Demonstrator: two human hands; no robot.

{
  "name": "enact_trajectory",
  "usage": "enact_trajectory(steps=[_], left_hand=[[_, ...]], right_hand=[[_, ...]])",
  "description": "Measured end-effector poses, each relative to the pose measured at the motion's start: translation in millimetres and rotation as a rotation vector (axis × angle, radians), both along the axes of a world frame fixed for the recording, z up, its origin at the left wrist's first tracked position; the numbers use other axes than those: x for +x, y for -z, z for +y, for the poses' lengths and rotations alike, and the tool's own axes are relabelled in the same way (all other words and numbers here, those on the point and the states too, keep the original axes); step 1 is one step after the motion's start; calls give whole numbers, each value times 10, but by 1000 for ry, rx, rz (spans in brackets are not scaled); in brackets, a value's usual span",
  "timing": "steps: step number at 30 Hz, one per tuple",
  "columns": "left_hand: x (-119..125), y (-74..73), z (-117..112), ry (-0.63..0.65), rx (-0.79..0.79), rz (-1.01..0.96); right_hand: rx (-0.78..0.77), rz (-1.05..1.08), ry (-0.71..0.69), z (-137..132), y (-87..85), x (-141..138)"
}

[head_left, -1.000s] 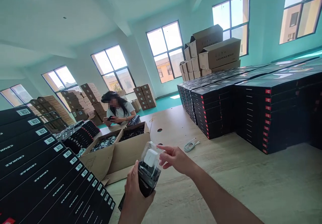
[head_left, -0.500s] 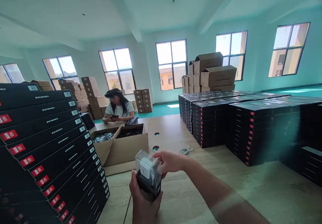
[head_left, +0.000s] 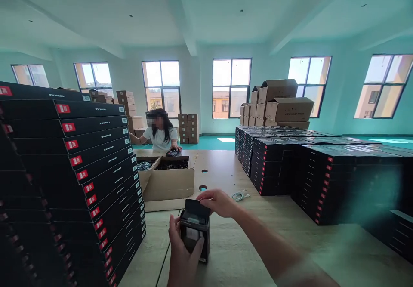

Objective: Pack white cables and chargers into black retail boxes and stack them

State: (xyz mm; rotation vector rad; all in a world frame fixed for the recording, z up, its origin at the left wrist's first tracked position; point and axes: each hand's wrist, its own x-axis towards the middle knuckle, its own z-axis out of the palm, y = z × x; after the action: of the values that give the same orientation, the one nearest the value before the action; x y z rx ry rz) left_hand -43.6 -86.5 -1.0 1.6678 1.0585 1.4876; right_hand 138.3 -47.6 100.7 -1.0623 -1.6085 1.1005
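Observation:
My left hand [head_left: 184, 257] is wrapped round a small black box [head_left: 205, 242], held upright above the table. Through the box's front window a white charger [head_left: 192, 234] shows, partly covered by my thumb. The box's lid flap [head_left: 196, 209] stands up at the top. My right hand [head_left: 220, 203] pinches that flap at its upper right corner. Inside the box, the clear plastic tray is mostly hidden. A coiled white cable [head_left: 240, 195] lies on the table beyond my right hand.
Tall stacks of black boxes [head_left: 106, 166] rise close on my left, and more black boxes [head_left: 309, 183] fill the right side. An open carton [head_left: 169, 188] with two compartments sits ahead. Behind it a co-worker [head_left: 161, 134] rests one hand on a dark item.
The clear tray with the white charger has gone down into the black box. My right hand has moved from the tray to the flap. The view has shifted; the co-worker now stretches an arm sideways.

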Motion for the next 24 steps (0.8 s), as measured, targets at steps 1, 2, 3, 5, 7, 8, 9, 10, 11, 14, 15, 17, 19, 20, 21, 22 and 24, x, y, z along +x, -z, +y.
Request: enact_trajectory(steps=[1,2,3,5,7,8,9,10,11,14,15,17,19,20,21,22,24], left_hand=[[-29,-7,13,31,6,-21],[-58,-16,31,48,10,-38],[-86,-27,51,50,10,-49],[-145,-54,91,39,7,-44],[-210,-89,117,25,18,6],[-246,-109,124,23,28,53],[-282,-130,131,27,40,108],[-318,-154,138,32,55,156],[-352,-179,148,40,72,193],[-429,-252,200,66,142,244],[-444,-273,220,75,164,253],[-459,-305,246,95,173,239],[-459,-330,242,107,138,162],[-457,-344,230,111,117,118],[-456,-362,214,114,104,91],[-456,-384,196,122,104,90],[-459,-440,168,149,137,141]], right_hand=[[25,13,41,-14,46,2],[50,32,82,-31,94,4],[76,54,123,-50,143,7],[127,105,202,-101,247,15],[172,148,261,-167,358,22],[189,158,275,-206,415,24],[202,159,277,-246,468,24],[211,153,271,-286,516,23],[214,145,263,-325,554,18],[277,74,261,-424,589,-9],[316,41,270,-448,575,-21],[398,-8,295,-486,529,-47],[439,-32,303,-517,476,-70],[445,-44,298,-530,451,-78],[450,-66,292,-544,427,-84],[451,-95,279,-556,405,-87],[449,-133,241,-573,361,-92]])
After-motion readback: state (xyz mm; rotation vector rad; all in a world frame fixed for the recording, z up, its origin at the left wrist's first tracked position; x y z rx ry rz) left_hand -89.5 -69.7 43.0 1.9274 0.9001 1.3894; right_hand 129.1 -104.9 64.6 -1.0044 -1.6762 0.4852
